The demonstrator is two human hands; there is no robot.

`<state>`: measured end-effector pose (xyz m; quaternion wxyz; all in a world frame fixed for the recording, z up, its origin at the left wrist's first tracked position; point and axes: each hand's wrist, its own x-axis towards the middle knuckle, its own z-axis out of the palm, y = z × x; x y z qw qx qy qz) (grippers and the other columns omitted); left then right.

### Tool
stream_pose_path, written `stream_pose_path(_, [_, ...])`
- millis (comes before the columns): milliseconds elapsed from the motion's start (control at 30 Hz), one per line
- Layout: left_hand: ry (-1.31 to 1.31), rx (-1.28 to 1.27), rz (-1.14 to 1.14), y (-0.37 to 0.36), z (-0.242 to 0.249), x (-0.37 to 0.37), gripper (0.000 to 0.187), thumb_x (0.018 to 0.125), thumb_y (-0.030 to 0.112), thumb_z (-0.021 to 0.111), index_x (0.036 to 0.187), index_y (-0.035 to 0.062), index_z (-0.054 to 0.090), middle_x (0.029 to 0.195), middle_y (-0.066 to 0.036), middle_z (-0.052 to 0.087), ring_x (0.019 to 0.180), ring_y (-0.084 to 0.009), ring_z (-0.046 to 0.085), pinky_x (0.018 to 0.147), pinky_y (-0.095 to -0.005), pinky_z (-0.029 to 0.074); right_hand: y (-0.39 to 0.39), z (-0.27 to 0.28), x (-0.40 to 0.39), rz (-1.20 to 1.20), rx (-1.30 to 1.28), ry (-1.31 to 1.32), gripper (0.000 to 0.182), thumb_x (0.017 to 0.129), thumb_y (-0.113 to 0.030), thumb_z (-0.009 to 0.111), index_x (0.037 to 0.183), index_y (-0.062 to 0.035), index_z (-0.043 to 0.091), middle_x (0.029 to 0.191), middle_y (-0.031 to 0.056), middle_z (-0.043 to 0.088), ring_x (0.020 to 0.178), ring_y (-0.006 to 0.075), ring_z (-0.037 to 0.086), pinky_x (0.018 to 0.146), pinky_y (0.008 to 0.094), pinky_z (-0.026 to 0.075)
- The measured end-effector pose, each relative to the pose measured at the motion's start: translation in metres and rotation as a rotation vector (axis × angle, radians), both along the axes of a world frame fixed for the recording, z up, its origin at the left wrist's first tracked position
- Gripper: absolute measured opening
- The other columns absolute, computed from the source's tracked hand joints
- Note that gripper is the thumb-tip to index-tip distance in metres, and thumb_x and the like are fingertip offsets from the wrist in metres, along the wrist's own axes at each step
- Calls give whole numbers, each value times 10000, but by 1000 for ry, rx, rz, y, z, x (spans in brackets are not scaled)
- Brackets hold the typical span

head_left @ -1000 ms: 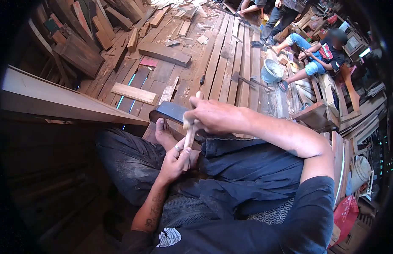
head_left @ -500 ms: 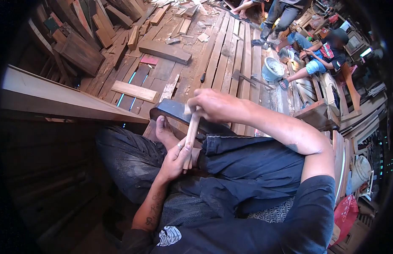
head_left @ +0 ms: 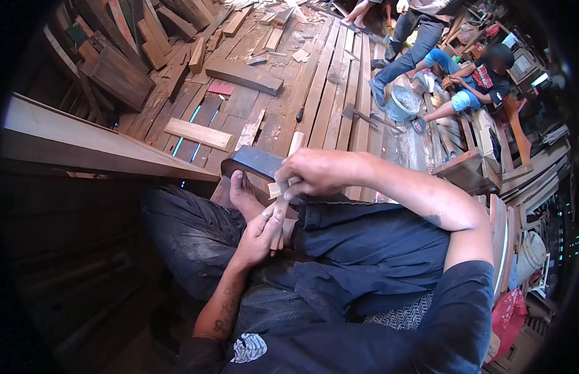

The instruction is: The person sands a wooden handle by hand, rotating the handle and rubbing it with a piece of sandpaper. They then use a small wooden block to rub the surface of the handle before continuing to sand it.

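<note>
Over the lap, left hand (head_left: 257, 237) and right hand (head_left: 317, 171) both grip a pale, narrow wooden stick (head_left: 283, 194); no writing visible.

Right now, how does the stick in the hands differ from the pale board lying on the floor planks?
The wood stick is thin and narrow; the pale board is wide and flat. The stick stands steeply, gripped low by the left hand and higher up by the right hand; the board lies loose, untouched. The stick sits above the person's lap; the board rests farther off. Both are light, bare wood.
</note>
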<state>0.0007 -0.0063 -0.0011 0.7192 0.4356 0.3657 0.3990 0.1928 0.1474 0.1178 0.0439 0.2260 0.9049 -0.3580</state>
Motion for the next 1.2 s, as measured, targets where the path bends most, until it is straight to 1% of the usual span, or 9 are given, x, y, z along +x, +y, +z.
stream_pose_path(67, [14, -19, -2, -1, 0, -1, 509, 1133, 274, 432, 1551, -13, 402, 634, 7, 540, 463, -79, 478, 442, -225, 375, 2, 6, 1, -28, -6, -15, 175, 919, -155, 723, 920, 7, 657, 879, 199, 646, 858, 397, 650, 778, 470, 506])
stream_pose_path(167, [26, -11, 24, 0, 2, 1, 508, 1132, 273, 434, 1550, -15, 404, 622, 8, 532, 459, -79, 475, 439, -224, 374, 8, -2, 9, -27, 265, 63, 175, 917, -154, 722, 926, 7, 655, 878, 202, 638, 878, 399, 650, 786, 473, 506])
stream_pose_path(300, [26, 12, 25, -1, 1, 1, 502, 1130, 268, 438, 1544, -16, 413, 613, 7, 529, 455, -78, 474, 439, -222, 375, 3, 7, 6, 33, -12, -25, 121, 913, -126, 707, 934, -15, 663, 883, 195, 634, 908, 409, 660, 796, 485, 519])
stream_pose_path(400, [31, 1, 29, -1, 2, 1, 499, 1129, 265, 442, 1539, -18, 418, 614, 8, 530, 452, -77, 472, 437, -223, 372, 6, 4, 10, -77, 293, 16, 118, 917, -122, 699, 941, -18, 649, 909, 191, 632, 908, 414, 662, 790, 486, 526])
stream_pose_path(533, [25, 19, 31, 0, 3, 2, 496, 1127, 259, 449, 1532, -26, 421, 616, 9, 532, 450, -76, 470, 435, -224, 367, -1, 2, 4, 25, 173, -45, 107, 925, -126, 686, 979, -42, 647, 942, 184, 618, 917, 413, 664, 795, 497, 533])
stream_pose_path(767, [14, -18, 33, 0, 3, 3, 504, 1127, 267, 451, 1542, -15, 411, 633, 11, 537, 463, -72, 479, 438, -218, 367, -9, 6, 4, -103, 343, -96, 115, 922, -101, 669, 1025, -54, 652, 1073, 220, 562, 969, 447, 663, 836, 509, 538])
stream_pose_path(900, [20, -2, 40, -2, 1, 4, 509, 1126, 272, 455, 1548, -8, 406, 651, 13, 543, 477, -68, 486, 443, -216, 372, -21, 22, -5, -33, 283, -189, 144, 915, -82, 631, 1052, -44, 654, 1070, 244, 550, 982, 460, 663, 838, 532, 533])
stream_pose_path(1067, [26, 0, 45, -1, 1, 4, 503, 1126, 261, 455, 1549, -6, 406, 659, 20, 544, 482, -62, 482, 449, -213, 371, -9, 9, 8, -113, 443, -66, 120, 910, -99, 652, 1021, -54, 645, 1058, 217, 548, 904, 424, 677, 774, 510, 540])
stream_pose_path(1200, [-26, -8, 36, -1, 1, 4, 493, 1125, 250, 458, 1546, -3, 416, 666, 26, 544, 486, -57, 479, 457, -211, 372, -17, 7, 5, -35, 301, -86, 172, 891, -125, 702, 1042, -65, 644, 1101, 199, 561, 919, 421, 678, 793, 511, 542])
